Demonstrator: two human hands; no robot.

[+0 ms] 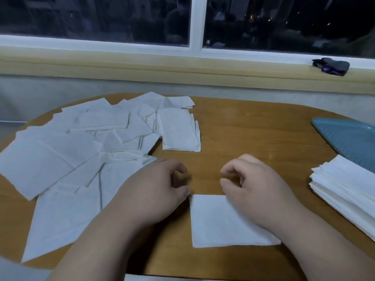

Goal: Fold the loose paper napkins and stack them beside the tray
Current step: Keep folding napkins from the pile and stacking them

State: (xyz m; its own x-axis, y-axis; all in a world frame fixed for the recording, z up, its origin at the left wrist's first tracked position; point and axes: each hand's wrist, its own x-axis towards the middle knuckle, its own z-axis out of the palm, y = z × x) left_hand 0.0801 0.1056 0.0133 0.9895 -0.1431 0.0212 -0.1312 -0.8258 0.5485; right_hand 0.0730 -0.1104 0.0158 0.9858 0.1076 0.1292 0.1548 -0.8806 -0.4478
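Observation:
A folded white napkin lies flat on the wooden table right in front of me. My left hand hovers at its upper left corner with fingers loosely curled, the thumb tip just touching that corner. My right hand rests over the napkin's upper right corner, its fingers loosely curled around nothing. A spread of loose unfolded napkins covers the table's left half. A stack of folded napkins sits at the right, against the near edge of a blue perforated tray.
A smaller stack of folded napkins lies at the middle back of the table. A dark small object sits on the window sill behind. Bare wood shows between my hands and the tray.

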